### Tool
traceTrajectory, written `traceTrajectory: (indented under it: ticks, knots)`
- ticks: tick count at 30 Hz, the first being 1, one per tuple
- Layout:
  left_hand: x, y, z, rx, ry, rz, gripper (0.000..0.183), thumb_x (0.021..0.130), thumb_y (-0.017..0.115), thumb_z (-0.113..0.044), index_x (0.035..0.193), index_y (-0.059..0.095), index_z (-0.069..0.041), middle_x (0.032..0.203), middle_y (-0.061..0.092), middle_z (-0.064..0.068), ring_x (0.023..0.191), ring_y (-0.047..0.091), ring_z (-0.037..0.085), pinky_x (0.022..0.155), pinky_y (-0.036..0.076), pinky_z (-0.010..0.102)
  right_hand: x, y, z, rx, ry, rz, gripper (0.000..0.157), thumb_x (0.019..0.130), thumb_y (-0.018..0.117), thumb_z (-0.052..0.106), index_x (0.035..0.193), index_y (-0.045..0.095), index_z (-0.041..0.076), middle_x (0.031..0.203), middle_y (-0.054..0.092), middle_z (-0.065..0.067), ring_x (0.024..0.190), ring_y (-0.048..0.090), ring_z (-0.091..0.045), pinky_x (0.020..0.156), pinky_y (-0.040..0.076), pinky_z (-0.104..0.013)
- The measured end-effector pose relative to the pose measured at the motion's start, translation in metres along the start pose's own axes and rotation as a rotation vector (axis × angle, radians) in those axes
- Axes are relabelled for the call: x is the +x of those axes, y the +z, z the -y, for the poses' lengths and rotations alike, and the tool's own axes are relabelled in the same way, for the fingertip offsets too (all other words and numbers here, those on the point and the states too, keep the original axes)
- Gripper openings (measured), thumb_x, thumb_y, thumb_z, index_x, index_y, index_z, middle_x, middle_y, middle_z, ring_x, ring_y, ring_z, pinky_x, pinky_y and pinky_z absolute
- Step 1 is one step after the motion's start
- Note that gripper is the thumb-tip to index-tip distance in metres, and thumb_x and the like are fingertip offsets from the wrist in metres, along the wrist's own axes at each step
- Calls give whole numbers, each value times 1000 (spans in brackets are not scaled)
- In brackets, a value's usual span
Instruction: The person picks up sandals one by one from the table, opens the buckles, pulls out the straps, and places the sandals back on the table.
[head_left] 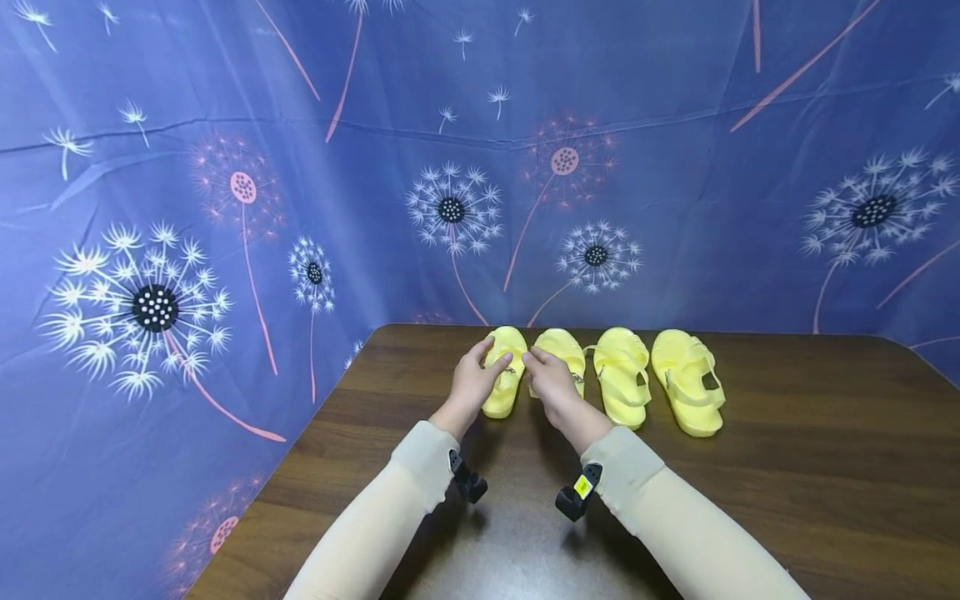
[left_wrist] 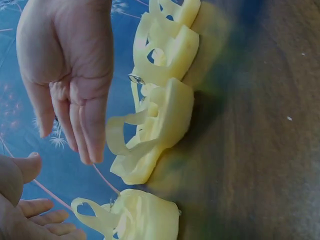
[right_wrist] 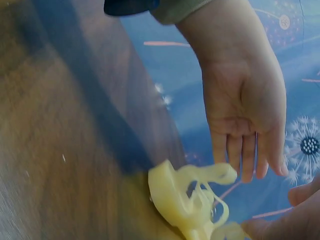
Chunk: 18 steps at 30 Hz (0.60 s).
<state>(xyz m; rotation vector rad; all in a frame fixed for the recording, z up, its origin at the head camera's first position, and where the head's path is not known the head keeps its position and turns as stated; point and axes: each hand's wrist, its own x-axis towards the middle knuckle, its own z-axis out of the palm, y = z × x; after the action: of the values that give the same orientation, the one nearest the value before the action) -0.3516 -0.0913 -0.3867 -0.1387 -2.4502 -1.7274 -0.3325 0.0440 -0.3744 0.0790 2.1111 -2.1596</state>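
Several yellow strappy sandals stand in a row along the far side of the table. My left hand (head_left: 474, 379) is over the left edge of the leftmost sandal (head_left: 501, 407), fingers extended and thumb apart. Over the front part of the second sandal (head_left: 558, 340) is my right hand (head_left: 553, 385), its fingers straight and partly hiding that sandal. The palms face each other with a gap between them, and neither hand holds anything. In the left wrist view the right hand (left_wrist: 70, 75) shows its palm and straight fingers beside the sandal straps. The right wrist view shows the left hand (right_wrist: 242, 110) likewise.
To the right of my hands are a third sandal (head_left: 619, 367) and another at the row's end (head_left: 693, 400), both toes away from me. Behind the brown wooden table (head_left: 810, 467) hangs a blue dandelion-print cloth (head_left: 675, 167). Each wrist wears a small black camera (head_left: 468, 479).
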Motion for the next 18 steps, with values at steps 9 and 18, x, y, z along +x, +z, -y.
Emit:
traceTrajectory:
  ticks: [9,18]
  knots:
    - [4,12,-7,72,8,45,51,97,59,-25,143,46,-6,150,42,14,141,35,31,116,30,46,7,-27,5,-86,-12,-33,53,106,38,26,152,26,3,158,24,-17,143,29,-37,118,26,-45]
    - [11,21,-2,118,-8,48,51,98,58,-23,145,44,-9,151,41,14,141,34,32,115,31,47,13,-59,4,-137,-38,-73,55,106,37,29,154,22,6,161,20,-13,148,18,-33,119,23,-49]
